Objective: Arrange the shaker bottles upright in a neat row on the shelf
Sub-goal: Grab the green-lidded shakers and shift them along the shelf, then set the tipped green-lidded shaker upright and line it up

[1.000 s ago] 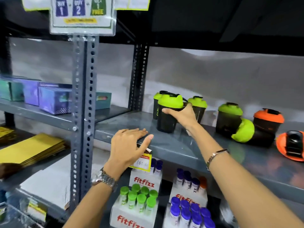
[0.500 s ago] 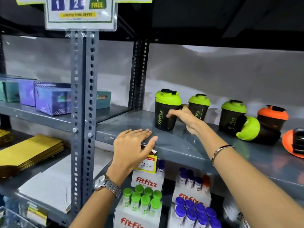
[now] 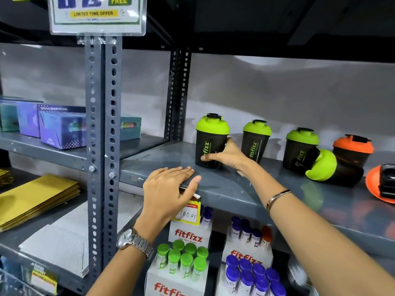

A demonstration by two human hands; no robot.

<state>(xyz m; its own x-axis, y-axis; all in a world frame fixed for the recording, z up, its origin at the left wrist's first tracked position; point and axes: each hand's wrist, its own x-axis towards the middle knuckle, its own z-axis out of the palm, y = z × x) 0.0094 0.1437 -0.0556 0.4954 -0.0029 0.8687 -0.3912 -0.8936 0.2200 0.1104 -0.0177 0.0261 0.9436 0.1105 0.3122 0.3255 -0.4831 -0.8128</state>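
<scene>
On the grey shelf (image 3: 224, 189) stand three upright black shaker bottles with lime lids: a left one (image 3: 210, 137), a middle one (image 3: 255, 139) and a right one (image 3: 299, 146). My right hand (image 3: 226, 155) wraps the lower part of the left bottle, which stands on the shelf. A fourth lime-lidded bottle (image 3: 331, 169) lies on its side, leaning against the right one. Behind it stands an orange-lidded bottle (image 3: 352, 150). An orange lid with a black cap (image 3: 382, 184) lies at the far right. My left hand (image 3: 168, 189) rests flat on the shelf's front edge, holding nothing.
A perforated steel upright (image 3: 102, 124) divides the shelving. Purple and teal boxes (image 3: 57, 127) sit on the left shelf, yellow envelopes (image 3: 36, 199) below. Under the shaker shelf are fitfizz tube cartons (image 3: 183, 259) and a price tag (image 3: 188, 212). A promo sign (image 3: 96, 13) hangs overhead.
My right hand carried the left lime-lidded bottle back from a spot in front of the others and set it upright in line with them, its logo now facing out. My left hand stayed put.
</scene>
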